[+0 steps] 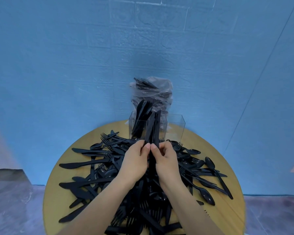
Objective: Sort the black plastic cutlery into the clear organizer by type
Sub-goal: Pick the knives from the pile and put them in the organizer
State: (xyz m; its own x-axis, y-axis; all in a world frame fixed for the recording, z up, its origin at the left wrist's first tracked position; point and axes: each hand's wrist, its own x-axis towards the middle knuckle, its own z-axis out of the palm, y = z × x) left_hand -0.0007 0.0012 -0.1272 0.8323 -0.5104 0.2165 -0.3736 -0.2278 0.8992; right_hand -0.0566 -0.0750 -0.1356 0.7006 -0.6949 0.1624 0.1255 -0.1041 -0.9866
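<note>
Both hands hold one upright bundle of black knives above the pile. My left hand grips it from the left and my right hand from the right, thumbs meeting at its front. The bundle's tips rise in front of the clear organizer, whose left compartment holds several black knives; its right compartment looks empty. A loose pile of black knives, forks and spoons covers the round table.
The round wooden table stands against a blue wall. A clear plastic bag with more black cutlery leans behind the organizer. Grey floor lies on both sides of the table.
</note>
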